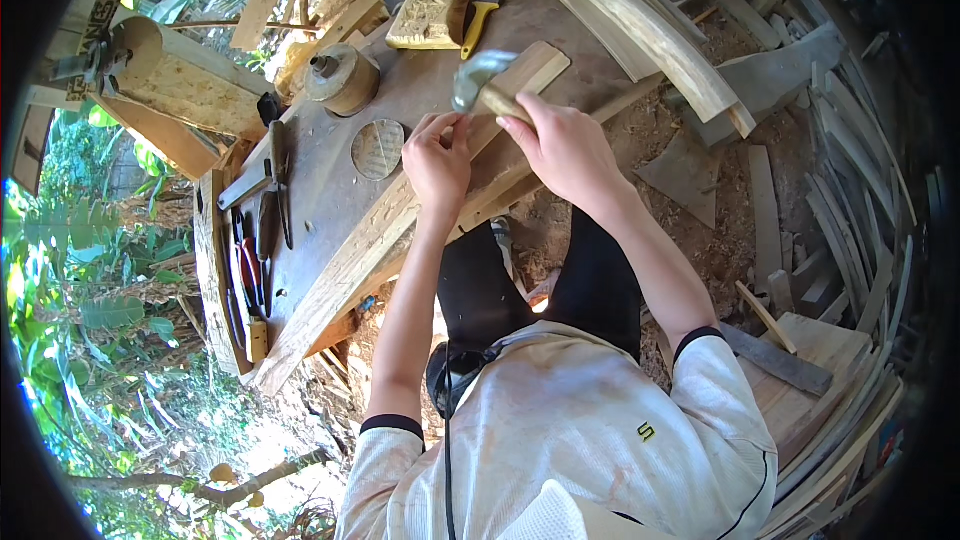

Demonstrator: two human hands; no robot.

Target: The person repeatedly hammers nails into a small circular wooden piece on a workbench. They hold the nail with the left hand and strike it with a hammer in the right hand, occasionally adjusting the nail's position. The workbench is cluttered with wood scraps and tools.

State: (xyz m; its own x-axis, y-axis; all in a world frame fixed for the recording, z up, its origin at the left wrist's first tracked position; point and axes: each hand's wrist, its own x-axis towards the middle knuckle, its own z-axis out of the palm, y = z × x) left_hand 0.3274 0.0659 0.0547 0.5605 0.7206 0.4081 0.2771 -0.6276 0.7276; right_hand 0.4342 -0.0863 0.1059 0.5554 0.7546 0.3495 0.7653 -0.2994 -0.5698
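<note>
My right hand [559, 142] grips the wooden handle of a claw hammer [480, 79], whose blurred metal head is just above my left fingers. My left hand [439, 161] has its thumb and fingertips pinched together over a long wooden board [352, 270]; whatever is between them is too small to make out. The board runs slantwise along the near side of the workbench [322, 202], and its far end reaches beyond the hammer. To the left of my left hand lies a round disc [377, 150] with a line across it.
A yellow-handled paintbrush [480, 22] lies beside a wood block [429, 15]. Near them stands a round container [343, 79]. Pliers [250, 262] and other hand tools sit in a rack at the bench's left end. Long planks [630, 22] jut over the right side; offcuts cover the ground.
</note>
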